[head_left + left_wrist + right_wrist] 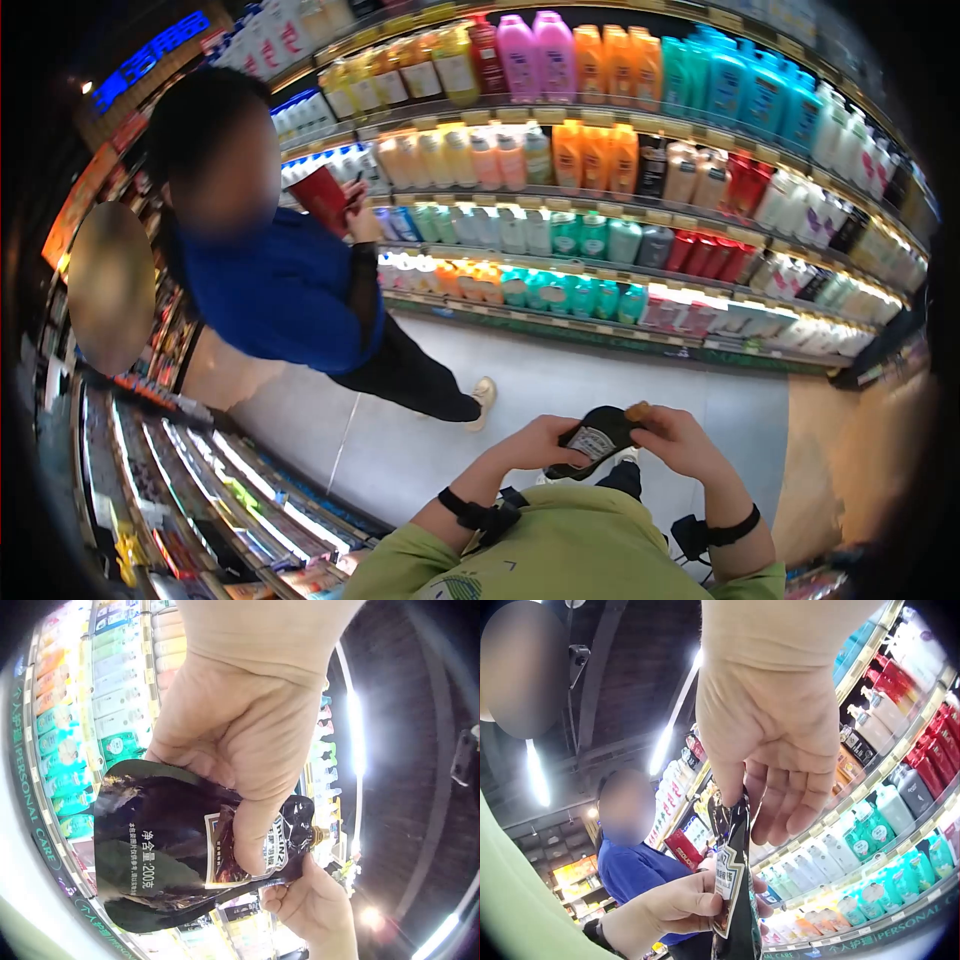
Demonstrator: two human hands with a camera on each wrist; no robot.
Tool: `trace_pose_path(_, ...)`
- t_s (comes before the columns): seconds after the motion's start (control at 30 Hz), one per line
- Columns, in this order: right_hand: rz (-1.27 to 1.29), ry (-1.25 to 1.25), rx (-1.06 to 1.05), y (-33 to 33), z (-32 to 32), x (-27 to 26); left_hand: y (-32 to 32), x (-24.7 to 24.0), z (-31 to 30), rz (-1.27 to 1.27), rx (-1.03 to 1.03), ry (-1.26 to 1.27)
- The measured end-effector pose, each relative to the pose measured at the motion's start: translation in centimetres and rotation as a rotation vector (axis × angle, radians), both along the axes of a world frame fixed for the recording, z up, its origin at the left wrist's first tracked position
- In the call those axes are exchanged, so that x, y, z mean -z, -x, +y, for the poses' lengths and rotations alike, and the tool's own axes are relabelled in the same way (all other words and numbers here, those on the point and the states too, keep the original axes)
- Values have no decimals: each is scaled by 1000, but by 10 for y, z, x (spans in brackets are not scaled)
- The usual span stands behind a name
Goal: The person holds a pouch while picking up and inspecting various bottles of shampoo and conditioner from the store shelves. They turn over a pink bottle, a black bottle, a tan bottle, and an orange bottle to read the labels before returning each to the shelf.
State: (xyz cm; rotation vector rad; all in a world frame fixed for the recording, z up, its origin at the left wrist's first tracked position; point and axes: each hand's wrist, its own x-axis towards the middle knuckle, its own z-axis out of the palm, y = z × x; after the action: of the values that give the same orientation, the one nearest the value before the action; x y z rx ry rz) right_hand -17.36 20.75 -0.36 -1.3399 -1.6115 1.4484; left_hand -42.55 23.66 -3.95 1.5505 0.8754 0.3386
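A black Heinz sauce pouch (pixel 600 425) is held in front of the green shirt, between both hands. My left hand (pixel 540 443) grips its body, the thumb (pixel 253 836) lying across the label and the fingers behind. At the spout end, my right hand (pixel 683 443) pinches the pouch's edge just beside the gold-brown cap (pixel 320 835). Seen from the right wrist, the pouch (pixel 739 900) stands nearly edge-on, with the right thumb at its top and the other fingers loosely bent. Chinese print and a 200 weight mark show on the pouch in the left wrist view.
Shelves of shampoo and body-wash bottles (pixel 590 155) curve across the far side of the aisle. A person in a blue top (pixel 285 285) stands to the left, holding a red folder (pixel 318 198). Lit shelving (pixel 215 490) runs along the lower left. Grey floor (pixel 420 360) lies between.
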Motion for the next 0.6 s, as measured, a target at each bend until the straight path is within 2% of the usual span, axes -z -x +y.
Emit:
trace_pose_path(0.2,35,63,-14,9,4,-2,7,10,-2,-80,-26,78)
trace_pose_path(0.5,52,47,-73,21,14,-18,15,0,2,-7,-18,36)
trace_pose_path(0.6,-26,40,-138,18,28,-31,26,-10,10,7,-152,3)
